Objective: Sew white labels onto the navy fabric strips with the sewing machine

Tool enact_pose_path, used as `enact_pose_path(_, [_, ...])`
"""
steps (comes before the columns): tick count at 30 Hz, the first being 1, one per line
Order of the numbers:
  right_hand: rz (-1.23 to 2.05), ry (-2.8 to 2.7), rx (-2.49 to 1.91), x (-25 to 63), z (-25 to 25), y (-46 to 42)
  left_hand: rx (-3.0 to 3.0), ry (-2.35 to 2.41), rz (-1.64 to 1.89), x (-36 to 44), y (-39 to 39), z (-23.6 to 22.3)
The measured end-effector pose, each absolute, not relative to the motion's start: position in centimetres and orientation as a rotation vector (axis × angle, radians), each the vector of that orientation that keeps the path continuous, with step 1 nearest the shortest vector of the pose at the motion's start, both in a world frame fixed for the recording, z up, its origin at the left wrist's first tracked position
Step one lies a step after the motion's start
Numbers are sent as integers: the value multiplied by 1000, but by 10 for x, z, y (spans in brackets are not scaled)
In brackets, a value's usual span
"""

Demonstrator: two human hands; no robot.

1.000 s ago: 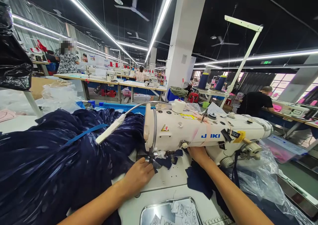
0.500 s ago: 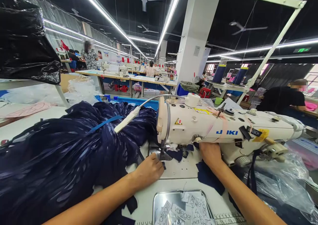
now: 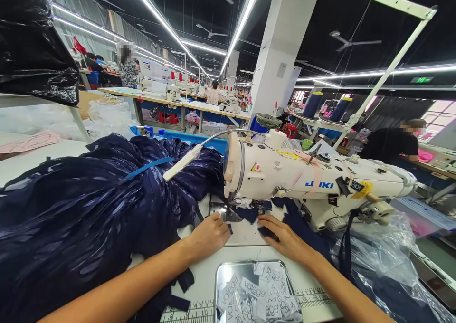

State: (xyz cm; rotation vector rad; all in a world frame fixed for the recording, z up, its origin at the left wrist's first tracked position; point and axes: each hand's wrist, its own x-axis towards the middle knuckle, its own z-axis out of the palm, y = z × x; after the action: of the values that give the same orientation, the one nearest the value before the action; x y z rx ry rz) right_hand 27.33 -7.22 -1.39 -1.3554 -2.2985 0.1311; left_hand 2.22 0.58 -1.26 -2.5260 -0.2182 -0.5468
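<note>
My left hand (image 3: 211, 233) is closed beside the metal needle plate (image 3: 223, 212) of a white sewing machine (image 3: 270, 166). A short end of a navy fabric strip (image 3: 231, 229) shows at its fingertips; the rest is hidden under the fingers. On the machine bed, my right hand (image 3: 287, 240) pinches a dark navy fabric piece (image 3: 268, 232) between thumb and fingers, just in front of the coiled spring. More navy cloth (image 3: 247, 213) lies behind the presser foot. Below both hands sits a metal tray (image 3: 218, 285) holding several white printed labels (image 3: 253, 287).
A big pile of navy fabric strips (image 3: 107, 209), tied with a blue band (image 3: 149, 167), fills the left side. A bendable lamp (image 3: 182, 162) reaches over it. Clear plastic wrap (image 3: 381, 247) lies at right. A ruler tape (image 3: 313, 296) runs along the front. Other people sit farther back.
My right hand has come out from under the machine arm and moved left to the bed front, with navy fabric in it. My left hand stays by the needle plate. The view has shifted slightly.
</note>
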Motion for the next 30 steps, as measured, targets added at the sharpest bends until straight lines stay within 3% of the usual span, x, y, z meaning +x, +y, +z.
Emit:
enact_pose_path(9, [133, -2303, -1341, 277, -15, -77, -2526, -218, -548, 23, 8, -15])
enact_pose_path(18, [-118, -2460, -1201, 221, 3, -53, -2533, -209, -498, 17, 3, -11])
enact_pose_path(30, [-390, -2200, -1595, 177, -17, -43, -2544, -246, -545, 3, 5, -20])
